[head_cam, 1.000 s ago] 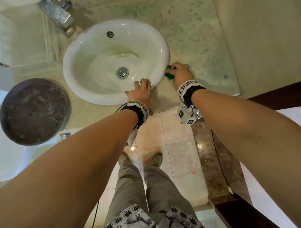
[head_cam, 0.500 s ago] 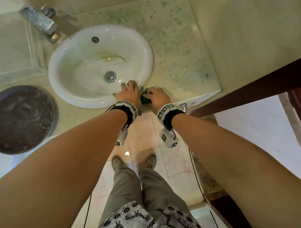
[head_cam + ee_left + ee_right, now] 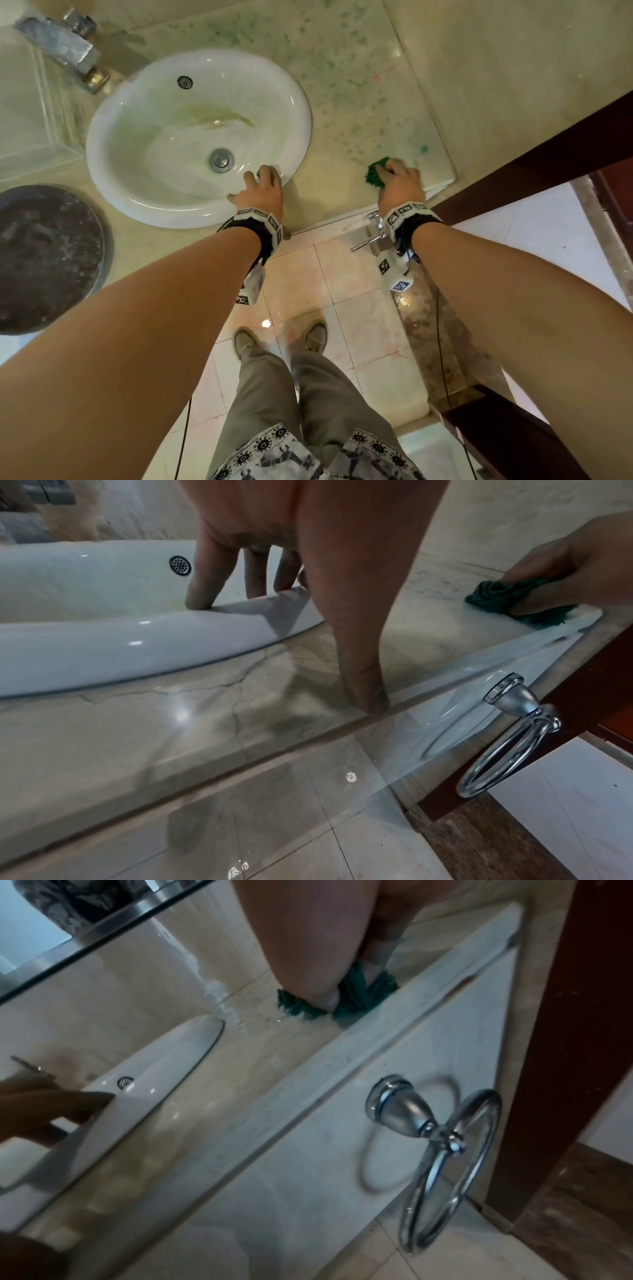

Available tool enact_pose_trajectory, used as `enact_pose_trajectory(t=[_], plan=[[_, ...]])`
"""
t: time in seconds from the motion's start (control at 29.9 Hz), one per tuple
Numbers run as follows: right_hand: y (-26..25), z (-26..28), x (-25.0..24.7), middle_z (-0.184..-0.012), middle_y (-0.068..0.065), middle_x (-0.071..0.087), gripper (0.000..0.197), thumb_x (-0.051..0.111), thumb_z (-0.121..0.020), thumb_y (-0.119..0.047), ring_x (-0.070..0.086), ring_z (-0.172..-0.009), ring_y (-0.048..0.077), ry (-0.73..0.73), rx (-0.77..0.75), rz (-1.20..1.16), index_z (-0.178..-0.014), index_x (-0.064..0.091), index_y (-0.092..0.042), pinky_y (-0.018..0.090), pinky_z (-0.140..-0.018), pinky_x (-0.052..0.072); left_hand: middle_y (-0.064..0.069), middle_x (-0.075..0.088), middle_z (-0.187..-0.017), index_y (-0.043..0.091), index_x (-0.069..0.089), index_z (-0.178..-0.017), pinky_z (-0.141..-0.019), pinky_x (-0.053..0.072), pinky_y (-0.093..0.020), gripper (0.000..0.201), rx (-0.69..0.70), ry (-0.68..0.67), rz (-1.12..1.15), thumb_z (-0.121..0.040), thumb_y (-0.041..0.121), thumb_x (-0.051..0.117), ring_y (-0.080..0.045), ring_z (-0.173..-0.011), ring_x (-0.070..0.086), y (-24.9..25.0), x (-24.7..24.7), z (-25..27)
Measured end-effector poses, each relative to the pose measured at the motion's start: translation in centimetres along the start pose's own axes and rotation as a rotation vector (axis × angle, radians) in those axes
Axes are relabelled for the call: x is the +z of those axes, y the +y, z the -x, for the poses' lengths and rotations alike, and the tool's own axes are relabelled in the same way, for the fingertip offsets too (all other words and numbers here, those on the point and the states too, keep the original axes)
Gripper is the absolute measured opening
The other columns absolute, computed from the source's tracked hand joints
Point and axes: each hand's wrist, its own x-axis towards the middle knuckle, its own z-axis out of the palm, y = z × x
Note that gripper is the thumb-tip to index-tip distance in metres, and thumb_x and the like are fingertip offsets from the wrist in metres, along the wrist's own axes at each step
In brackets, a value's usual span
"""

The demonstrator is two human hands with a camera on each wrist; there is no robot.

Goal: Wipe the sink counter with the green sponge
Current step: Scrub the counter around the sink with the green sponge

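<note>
The green sponge (image 3: 375, 174) lies pressed on the pale stone counter (image 3: 359, 113) near its front right corner, gripped by my right hand (image 3: 397, 178). From the left wrist, the sponge (image 3: 507, 596) shows under curled fingers at the counter's edge, and from the right wrist the sponge (image 3: 359, 996) bulges out around the thumb. My left hand (image 3: 262, 192) rests on the front rim of the white sink basin (image 3: 144, 205), its fingers (image 3: 202, 588) straight over the rim and the thumb on the counter's front edge.
A metal tap (image 3: 65, 48) stands behind the basin at the back left. A dark round lid (image 3: 44, 257) sits at the left. A chrome towel ring (image 3: 441, 1139) hangs below the counter's front. A dark wooden frame (image 3: 548, 147) borders the counter on the right.
My right hand has slid the sponge rightwards along the counter's front, from beside the basin to near the right corner. The left hand has stayed on the basin rim.
</note>
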Motion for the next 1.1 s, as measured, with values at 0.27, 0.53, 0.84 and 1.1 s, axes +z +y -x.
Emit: enact_pose_trajectory(t=[0.27, 0.53, 0.84, 1.1], plan=[[-3.1, 1.7, 0.6, -0.136, 0.004, 0.043, 0.043, 0.05, -0.091, -0.026, 0.037, -0.119, 0.035, -0.067, -0.035, 0.019, -0.132, 0.053, -0.016, 0.037, -0.081, 0.047, -0.01, 0.033, -0.131, 0.004, 0.029, -0.141, -0.064, 0.035, -0.039, 0.102, -0.055, 0.066, 0.047, -0.063, 0.03, 0.089, -0.031, -0.111, 0.039, 0.2, 1.0, -1.0], [-6.9, 4.5, 3.0, -0.131, 0.001, 0.049, 0.035, 0.049, -0.095, -0.024, 0.04, -0.112, 0.033, -0.108, -0.269, -0.14, -0.128, 0.06, -0.018, 0.038, -0.094, 0.043, -0.011, 0.03, -0.134, 0.005, 0.027, -0.143, -0.068, 0.043, -0.045, 0.102, -0.074, 0.057, 0.036, -0.065, 0.027, 0.089, -0.032, -0.114, 0.037, 0.6, 0.8, -1.0], [0.3, 2.4, 1.0, -0.131, 0.006, 0.05, 0.041, 0.051, -0.091, -0.005, 0.042, -0.111, 0.033, 0.039, -0.005, -0.181, -0.128, 0.061, -0.017, 0.036, -0.097, 0.042, -0.01, 0.028, -0.134, 0.004, 0.023, -0.144, -0.08, 0.05, -0.053, 0.114, -0.047, 0.017, 0.037, -0.059, 0.037, 0.091, -0.032, -0.116, 0.035, 0.4, 0.8, -1.2], [-0.2, 0.6, -1.1, -0.131, 0.008, 0.042, 0.041, 0.051, -0.087, -0.004, 0.04, -0.118, 0.035, 0.002, 0.268, -0.088, -0.127, 0.054, -0.014, 0.033, -0.096, 0.043, -0.011, 0.031, -0.133, 0.005, 0.027, -0.143, -0.077, 0.051, -0.054, 0.103, -0.046, 0.062, 0.017, -0.065, 0.03, 0.089, -0.033, -0.114, 0.037, 0.4, 1.3, -1.6]])
